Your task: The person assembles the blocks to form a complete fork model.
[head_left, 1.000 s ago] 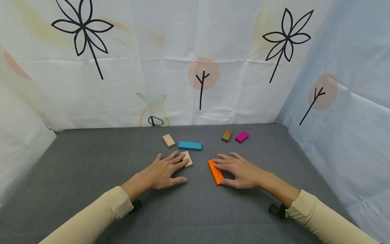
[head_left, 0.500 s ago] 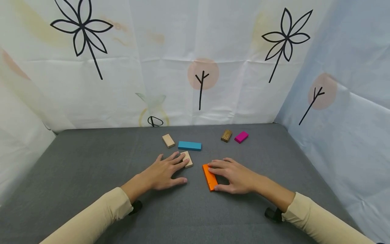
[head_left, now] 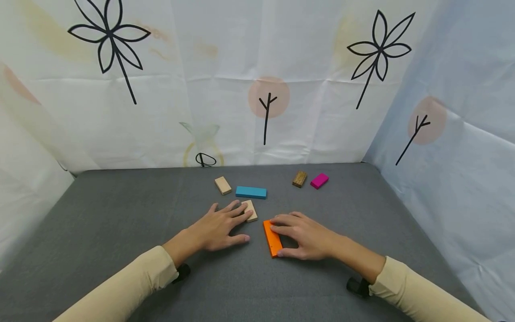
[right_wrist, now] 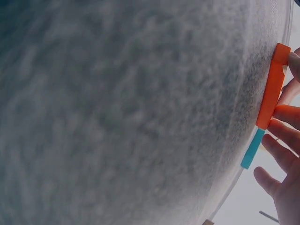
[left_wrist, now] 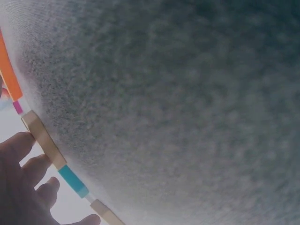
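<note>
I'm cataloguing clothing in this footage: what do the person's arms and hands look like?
The left sleeve and right sleeve are plain beige, ending just short of the wrists. A dark left wrist device and right wrist device show beside them. The left hand and right hand are bare, without gloves.

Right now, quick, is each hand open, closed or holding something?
Left hand: open, touching a pale block.
Right hand: holding the orange block between thumb and fingers.
</note>
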Motion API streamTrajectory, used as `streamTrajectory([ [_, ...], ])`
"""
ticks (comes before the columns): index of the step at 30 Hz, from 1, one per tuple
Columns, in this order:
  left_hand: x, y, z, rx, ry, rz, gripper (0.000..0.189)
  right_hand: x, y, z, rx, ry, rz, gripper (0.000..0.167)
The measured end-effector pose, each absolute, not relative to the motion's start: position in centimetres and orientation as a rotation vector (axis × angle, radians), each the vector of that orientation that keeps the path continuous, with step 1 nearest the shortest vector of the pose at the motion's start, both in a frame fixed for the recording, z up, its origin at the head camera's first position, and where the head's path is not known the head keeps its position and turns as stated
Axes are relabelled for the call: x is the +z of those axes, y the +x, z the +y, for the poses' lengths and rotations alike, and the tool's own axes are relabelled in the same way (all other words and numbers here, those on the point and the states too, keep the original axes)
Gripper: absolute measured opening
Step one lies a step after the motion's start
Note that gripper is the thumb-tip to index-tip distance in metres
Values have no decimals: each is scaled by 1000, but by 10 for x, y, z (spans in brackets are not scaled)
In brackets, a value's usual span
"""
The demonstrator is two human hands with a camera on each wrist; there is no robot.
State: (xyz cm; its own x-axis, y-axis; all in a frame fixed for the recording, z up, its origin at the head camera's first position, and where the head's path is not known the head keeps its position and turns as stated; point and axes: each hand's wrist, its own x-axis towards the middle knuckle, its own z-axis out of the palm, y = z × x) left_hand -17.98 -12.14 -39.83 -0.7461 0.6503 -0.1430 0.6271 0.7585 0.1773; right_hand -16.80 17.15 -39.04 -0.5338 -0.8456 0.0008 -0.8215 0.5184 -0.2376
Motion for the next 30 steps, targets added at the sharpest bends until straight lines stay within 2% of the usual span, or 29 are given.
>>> streamTrajectory([
  [30,-393,-194,-98,269,1029,2681,73,-390,-158,150,-119,-1529,2733,64],
])
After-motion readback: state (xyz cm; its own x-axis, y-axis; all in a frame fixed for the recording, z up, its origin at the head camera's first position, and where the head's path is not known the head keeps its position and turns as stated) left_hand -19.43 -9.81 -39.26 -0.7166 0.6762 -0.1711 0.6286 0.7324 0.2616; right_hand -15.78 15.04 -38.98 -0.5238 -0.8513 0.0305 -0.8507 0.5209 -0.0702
